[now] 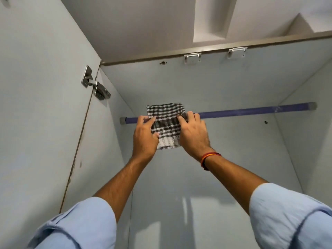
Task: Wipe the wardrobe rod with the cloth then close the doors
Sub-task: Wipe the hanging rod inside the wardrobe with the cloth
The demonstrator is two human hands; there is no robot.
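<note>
A purple wardrobe rod (251,111) runs across the pale wardrobe interior from the left wall to the right wall. A black-and-white checked cloth (166,121) lies folded over the rod left of its middle, hiding that stretch of it. My left hand (144,135) pinches the cloth's left edge at the rod. My right hand (193,133) presses and grips the cloth's right edge, with a red thread band on that wrist. The left wardrobe door (36,105) stands open beside me.
A steel hinge (95,84) joins the open left door to the wardrobe side. Two white catches (192,57) sit under the top rail. The back panel (224,159) has a small hole at the right. The ceiling shows above the wardrobe top.
</note>
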